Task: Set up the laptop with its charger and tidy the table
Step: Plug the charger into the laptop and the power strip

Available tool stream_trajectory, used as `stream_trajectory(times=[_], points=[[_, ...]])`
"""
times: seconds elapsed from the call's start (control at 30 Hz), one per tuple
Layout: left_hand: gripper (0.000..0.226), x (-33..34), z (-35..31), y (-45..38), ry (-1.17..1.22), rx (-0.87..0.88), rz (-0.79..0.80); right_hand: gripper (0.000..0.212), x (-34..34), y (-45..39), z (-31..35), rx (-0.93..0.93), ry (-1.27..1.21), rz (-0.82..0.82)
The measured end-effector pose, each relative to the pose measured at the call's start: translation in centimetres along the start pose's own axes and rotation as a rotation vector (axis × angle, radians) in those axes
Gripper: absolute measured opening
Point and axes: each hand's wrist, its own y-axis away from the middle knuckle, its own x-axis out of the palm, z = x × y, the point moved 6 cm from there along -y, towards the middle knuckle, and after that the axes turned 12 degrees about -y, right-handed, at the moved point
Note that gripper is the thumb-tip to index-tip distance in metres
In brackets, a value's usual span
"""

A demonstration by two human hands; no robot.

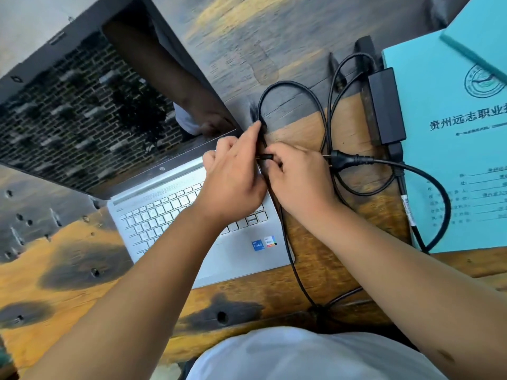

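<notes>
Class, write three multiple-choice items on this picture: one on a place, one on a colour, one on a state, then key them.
1. Where does the power brick lie?
A on the keyboard
B right of the laptop, by the booklets
C on the person's lap

2. The booklets are:
A red
B turquoise
C white

3. The laptop lid is:
A closed
B open
C detached

Key: 1 B, it lies by the booklets' edge. 2 B, the covers are turquoise. 3 B, the screen stands up behind the keys.
</notes>
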Motion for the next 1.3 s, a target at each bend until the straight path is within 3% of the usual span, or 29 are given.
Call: stream_trajectory(times=[0.17,0.43,0.6,0.87,1.3], points=[[0.073,-1.6,-0.3,-2.0,0.151,0.083,0.077,0.017,0.2,-1.3,0.3,-0.059,0.013,0.003],[0.052,-0.9,2.2,3.2,0.021,0.052,-0.078,0.020,0.2,-2.0,0.0,-0.072,-0.050,0.032],[0.070,1.8,2.0,5.7,-0.188,-0.021,-0.025,0.021,0.1,-2.5,-0.3,-0.012,-0.065,0.052],[0.100,3.2,0.1,5.5,-0.207,-0.156,-0.010,0.019,0.4,-3.6,0.0,0.006,-0.021,0.121],[0.093,3.5,-0.7,5.6,-0.149,-0.299,-0.032,0.022,0.6,-3.5,0.9,-0.011,0.091,0.160]])
